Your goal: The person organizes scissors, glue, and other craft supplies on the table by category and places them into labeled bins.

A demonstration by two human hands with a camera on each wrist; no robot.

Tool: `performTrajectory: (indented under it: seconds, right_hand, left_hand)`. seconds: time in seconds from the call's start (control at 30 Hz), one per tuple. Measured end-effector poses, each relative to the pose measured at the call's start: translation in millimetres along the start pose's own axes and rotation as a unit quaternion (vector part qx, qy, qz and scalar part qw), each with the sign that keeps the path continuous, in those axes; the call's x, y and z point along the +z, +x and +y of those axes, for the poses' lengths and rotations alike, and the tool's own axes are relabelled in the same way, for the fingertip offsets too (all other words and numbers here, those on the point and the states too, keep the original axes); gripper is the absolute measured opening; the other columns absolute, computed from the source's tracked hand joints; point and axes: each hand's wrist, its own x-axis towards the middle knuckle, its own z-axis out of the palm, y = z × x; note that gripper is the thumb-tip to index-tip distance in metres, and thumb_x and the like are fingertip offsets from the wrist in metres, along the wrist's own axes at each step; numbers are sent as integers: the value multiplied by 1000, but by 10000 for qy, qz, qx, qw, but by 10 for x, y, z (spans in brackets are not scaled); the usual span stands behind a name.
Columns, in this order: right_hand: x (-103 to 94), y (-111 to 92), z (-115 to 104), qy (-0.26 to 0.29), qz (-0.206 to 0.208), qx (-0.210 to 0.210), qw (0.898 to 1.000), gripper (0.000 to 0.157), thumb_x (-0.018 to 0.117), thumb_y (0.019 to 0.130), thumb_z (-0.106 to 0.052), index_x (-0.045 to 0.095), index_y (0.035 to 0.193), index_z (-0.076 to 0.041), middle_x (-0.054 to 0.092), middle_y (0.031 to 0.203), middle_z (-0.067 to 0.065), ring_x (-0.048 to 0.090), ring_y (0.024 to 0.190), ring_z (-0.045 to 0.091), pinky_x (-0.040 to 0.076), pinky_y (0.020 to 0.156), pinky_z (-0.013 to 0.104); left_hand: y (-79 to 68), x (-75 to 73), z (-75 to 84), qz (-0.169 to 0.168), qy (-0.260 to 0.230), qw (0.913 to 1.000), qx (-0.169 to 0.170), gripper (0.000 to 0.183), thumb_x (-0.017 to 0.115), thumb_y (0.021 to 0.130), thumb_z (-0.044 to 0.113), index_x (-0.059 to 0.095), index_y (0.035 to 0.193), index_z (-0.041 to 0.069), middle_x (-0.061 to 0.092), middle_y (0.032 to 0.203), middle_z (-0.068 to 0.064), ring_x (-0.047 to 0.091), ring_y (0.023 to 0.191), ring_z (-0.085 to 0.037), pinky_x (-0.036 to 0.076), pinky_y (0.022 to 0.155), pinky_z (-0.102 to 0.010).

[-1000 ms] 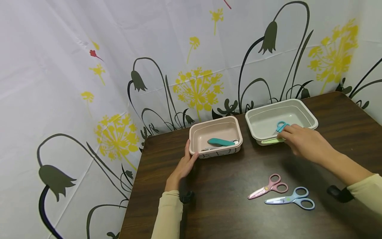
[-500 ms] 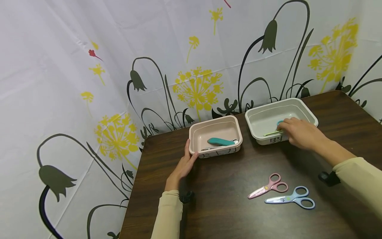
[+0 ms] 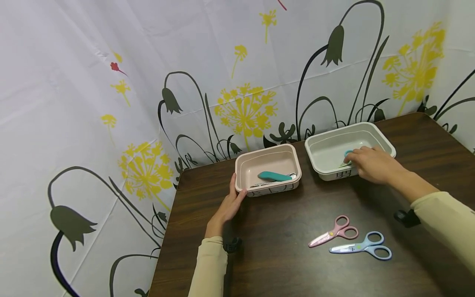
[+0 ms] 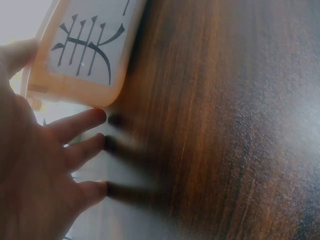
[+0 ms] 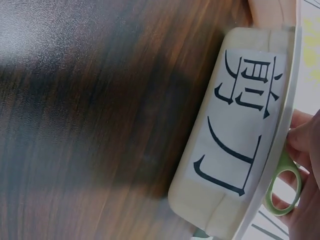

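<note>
My left hand (image 3: 227,206) rests against the left end of the pink bin (image 3: 256,163), thumb at its rim and fingers spread in the left wrist view. Inside that bin lie a teal curved tool (image 3: 274,176) and a thin metallic strip (image 3: 264,184) beside it. At the right, my right hand (image 3: 375,165) reaches over the front rim of the off-white bin (image 3: 322,154). Its fingers hold green scissors (image 5: 285,161), with a handle loop showing in the right wrist view. Light-blue scissors (image 3: 347,153) in this bin are mostly hidden behind the hand.
Pink scissors (image 3: 335,233) and larger blue scissors (image 3: 365,246) lie on the dark wooden table (image 3: 274,247) in front of the bins. A flower-printed curtain (image 3: 208,49) hangs behind the table. Labels with black characters mark the bin fronts.
My right hand has carried the green scissors from above the off-white bin's front rim to inside it, lowering their blades. My left hand stays at the pink bin.
</note>
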Motion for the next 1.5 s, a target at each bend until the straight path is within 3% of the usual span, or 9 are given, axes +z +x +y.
performTrajectory:
  seconds: [0.17, 0.4, 0.87, 1.2, 1.37, 1.5]
  right_hand:
    - [35, -9, 52, 109, -193, 71, 9997, 30, 51, 88, -1, 69, 110, -9, 68, 110, 9, 59, 98, 32, 42, 80, 59]
    - [124, -16, 133, 360, -449, 522, 9970, 34, 40, 99, -12, 67, 118, -12, 68, 109, 10, 60, 102, 34, 43, 83, 58]
    - [167, -39, 147, 795, -265, 449, 9955, 32, 40, 101, -11, 64, 120, -5, 66, 115, 19, 61, 107, 39, 46, 86, 55]
    - [97, -117, 90, 848, 189, 204, 9960, 28, 51, 100, -12, 63, 125, -7, 67, 113, 10, 61, 104, 32, 45, 87, 54]
    - [81, -128, 42, 622, 760, -252, 9948, 26, 60, 96, -14, 67, 120, -8, 67, 113, 7, 59, 107, 32, 42, 90, 53]
    - [45, -120, -72, 400, 1350, -949, 9855, 29, 69, 87, -12, 68, 116, -7, 65, 108, 6, 58, 103, 29, 41, 89, 51]
  left_hand:
    - [4, 5, -8, 13, 35, 10000, 37, 76, 40, 101, 55, -7, 157, 33, 34, 152, -25, 47, 126, -46, 33, 103, -60]
    - [7, 7, -9, 32, 1, 10000, 23, 77, 40, 101, 55, -6, 157, 30, 33, 153, -24, 47, 126, -46, 33, 103, -61]
    - [-4, 9, -2, 41, 45, 10000, -17, 76, 39, 101, 56, -7, 157, 34, 33, 152, -25, 47, 126, -45, 33, 103, -60]
    - [19, 5, -9, 39, 22, 10000, -33, 75, 40, 101, 54, -6, 157, 34, 32, 154, -23, 46, 127, -45, 33, 103, -60]
    - [10, 11, -6, 17, 43, 10000, -26, 77, 40, 100, 57, -7, 157, 34, 31, 154, -22, 46, 127, -45, 33, 104, -60]
    - [8, 18, -19, 46, 44, 10000, 1, 78, 40, 100, 57, -7, 157, 33, 32, 154, -23, 47, 127, -46, 33, 104, -60]
